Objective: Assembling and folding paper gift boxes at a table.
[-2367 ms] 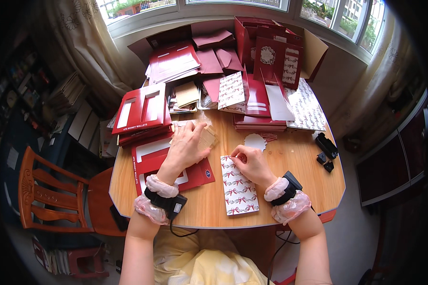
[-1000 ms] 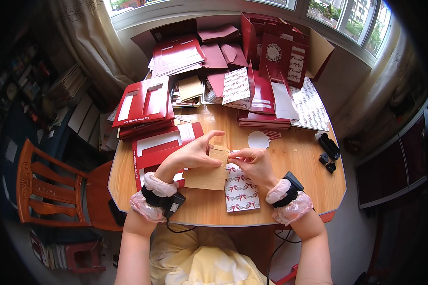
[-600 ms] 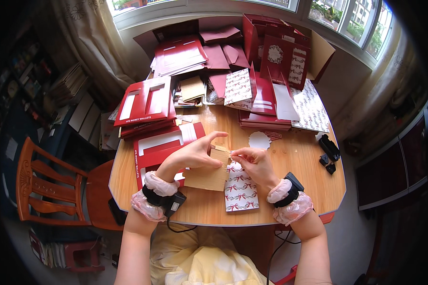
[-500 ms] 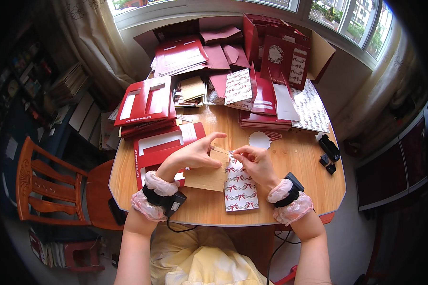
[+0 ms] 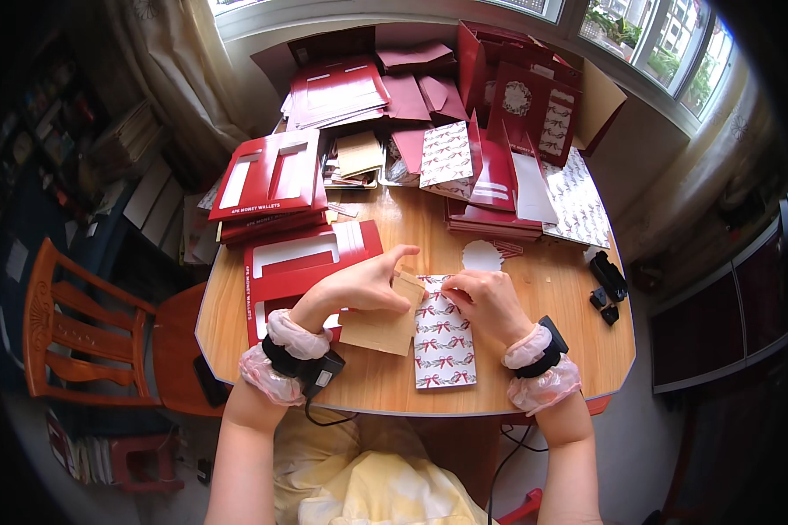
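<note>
My left hand (image 5: 368,284) lies over a tan paper sheet (image 5: 378,331), its thumb across the upper part and its index finger raised; the other fingers are hidden. The sheet appears held in that hand. Just to the right, a narrow white card (image 5: 445,350) printed with red bows and green sprigs lies upright on the table. My right hand (image 5: 490,302) is at the card's top end, thumb and fingertips pinched together. Whatever is between those fingertips is too small to make out.
A red cut-out wallet sleeve (image 5: 311,267) lies left of my hands, beneath a stack of red sleeves (image 5: 267,179). Red folders (image 5: 499,197) and patterned cards (image 5: 446,157) pile up beyond. A scalloped white tag (image 5: 481,255) and small black devices (image 5: 606,284) sit to the right.
My right hand has shifted slightly right, away from the tan sheet and over the top of the patterned card. My left hand has barely moved.
</note>
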Demonstrator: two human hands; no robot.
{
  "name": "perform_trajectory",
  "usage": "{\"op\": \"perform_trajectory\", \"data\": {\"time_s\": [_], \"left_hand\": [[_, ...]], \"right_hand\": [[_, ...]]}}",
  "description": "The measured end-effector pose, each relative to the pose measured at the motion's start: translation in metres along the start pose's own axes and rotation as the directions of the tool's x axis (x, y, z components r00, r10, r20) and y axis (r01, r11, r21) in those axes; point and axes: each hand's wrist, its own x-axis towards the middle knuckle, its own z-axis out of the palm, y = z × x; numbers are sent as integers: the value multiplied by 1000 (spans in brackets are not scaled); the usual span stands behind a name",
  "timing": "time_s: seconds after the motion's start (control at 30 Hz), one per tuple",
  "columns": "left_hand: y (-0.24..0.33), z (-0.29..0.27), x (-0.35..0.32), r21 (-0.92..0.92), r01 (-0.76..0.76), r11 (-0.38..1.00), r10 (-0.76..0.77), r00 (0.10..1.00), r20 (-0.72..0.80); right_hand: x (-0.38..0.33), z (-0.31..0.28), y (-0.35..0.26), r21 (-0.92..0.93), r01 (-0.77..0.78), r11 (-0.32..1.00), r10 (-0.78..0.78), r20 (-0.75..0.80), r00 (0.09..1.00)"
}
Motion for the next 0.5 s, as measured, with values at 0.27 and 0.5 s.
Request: {"op": "perform_trajectory", "data": {"time_s": [0.27,0.5], "left_hand": [[4,1,1,18,12,1000,-11,1000,-11],[-1,1,1,-12,-5,1000,5,1000,-5]], "right_hand": [[-1,1,-1,-39,-1,999,2,18,1000],[-1,1,-2,-76,3,997,-1,32,999]]}}
